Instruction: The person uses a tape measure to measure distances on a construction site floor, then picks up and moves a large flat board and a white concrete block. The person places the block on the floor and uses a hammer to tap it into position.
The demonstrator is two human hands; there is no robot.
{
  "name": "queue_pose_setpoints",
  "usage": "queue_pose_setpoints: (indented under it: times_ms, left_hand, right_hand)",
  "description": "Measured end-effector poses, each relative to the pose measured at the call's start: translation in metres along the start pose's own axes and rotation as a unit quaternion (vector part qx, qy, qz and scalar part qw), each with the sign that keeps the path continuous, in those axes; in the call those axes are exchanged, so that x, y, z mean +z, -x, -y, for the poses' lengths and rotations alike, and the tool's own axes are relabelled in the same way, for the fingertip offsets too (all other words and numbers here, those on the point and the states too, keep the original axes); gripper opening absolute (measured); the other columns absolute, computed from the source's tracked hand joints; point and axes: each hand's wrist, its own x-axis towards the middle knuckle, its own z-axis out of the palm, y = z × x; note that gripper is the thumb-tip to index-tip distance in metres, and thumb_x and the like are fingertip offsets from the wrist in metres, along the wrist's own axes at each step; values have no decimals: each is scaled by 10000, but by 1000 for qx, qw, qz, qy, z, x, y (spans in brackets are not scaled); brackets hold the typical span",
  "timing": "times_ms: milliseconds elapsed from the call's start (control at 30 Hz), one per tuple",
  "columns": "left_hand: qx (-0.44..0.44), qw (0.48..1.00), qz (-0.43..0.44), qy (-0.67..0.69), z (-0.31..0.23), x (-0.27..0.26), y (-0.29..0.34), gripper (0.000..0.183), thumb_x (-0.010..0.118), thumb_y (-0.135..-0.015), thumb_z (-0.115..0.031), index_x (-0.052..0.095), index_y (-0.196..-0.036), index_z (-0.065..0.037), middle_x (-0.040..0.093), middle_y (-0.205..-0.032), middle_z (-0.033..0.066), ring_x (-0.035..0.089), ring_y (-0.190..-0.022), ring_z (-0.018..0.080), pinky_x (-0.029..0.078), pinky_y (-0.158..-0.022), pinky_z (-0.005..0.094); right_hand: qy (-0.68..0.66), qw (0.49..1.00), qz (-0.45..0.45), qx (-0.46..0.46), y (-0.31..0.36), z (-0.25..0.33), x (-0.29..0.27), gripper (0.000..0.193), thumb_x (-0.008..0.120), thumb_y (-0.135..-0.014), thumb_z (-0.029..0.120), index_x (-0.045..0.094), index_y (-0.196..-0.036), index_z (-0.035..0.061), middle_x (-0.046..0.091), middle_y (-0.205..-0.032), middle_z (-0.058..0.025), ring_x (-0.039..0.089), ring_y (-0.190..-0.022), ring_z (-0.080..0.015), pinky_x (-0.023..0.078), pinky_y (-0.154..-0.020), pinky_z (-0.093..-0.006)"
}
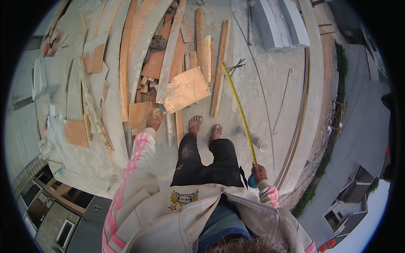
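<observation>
My right hand (259, 172) is closed around a tape measure; its blue case (252, 181) shows below the fingers. From it the yellow blade (239, 105) runs out forward and slightly left, its far end beside a long narrow board (220, 69). My left hand (155, 120) is closed at the near edge of the wood pile, by a small plywood piece (141, 114). Something pale and blurred shows at its fingers, too unclear to name. Just ahead of that hand lies a larger, lighter plywood offcut (187, 90), tilted across other boards.
Long planks (171, 50) and scraps lie piled ahead of my sandalled feet (195, 124). Right of them are a white pipe (263, 146), bent steel rods (258, 71) and grey blocks (282, 25). Long bars (297, 130) follow the slab's right edge, with a drop beyond.
</observation>
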Motion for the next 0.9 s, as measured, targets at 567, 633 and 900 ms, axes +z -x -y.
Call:
queue_pose_setpoints:
  times_ms: [567, 633, 900]
  left_hand:
    - [-95, 969, 99, -204, -22, 497, -196, 989, 800, -743, -544, 387, -1455, 5, 471, -1433, 231, 503, -1309, 374, 452, -1066, 450]
    - [-131, 964, 73, -221, 1, 533, -221, 975, 818, -738, -507, 378, -1462, -24, 482, -1428, 215, 507, -1307, 369, 457, -1065, 455]
    - [-75, 989, 47, -121, 30, 530, -224, 880, 825, -720, -449, 440, -1381, -15, 639, -1229, 255, 639, -1118, 410, 514, -954, 466]
  right_hand:
    - [-213, 953, 183, 114, -132, 35, 55, 439, 540, -1031, 438, 627, -864, 41, 609, -680, -49, 618, -607, -147, 491, -566, -285]
    - [-226, 946, 194, 130, -139, 28, 43, 424, 529, -1042, 413, 633, -883, 34, 617, -705, -54, 622, -632, -151, 489, -588, -284]
    - [-213, 949, 182, 147, -149, 35, 19, 436, 501, -1053, 394, 633, -858, 27, 619, -700, -76, 617, -621, -167, 484, -582, -296]
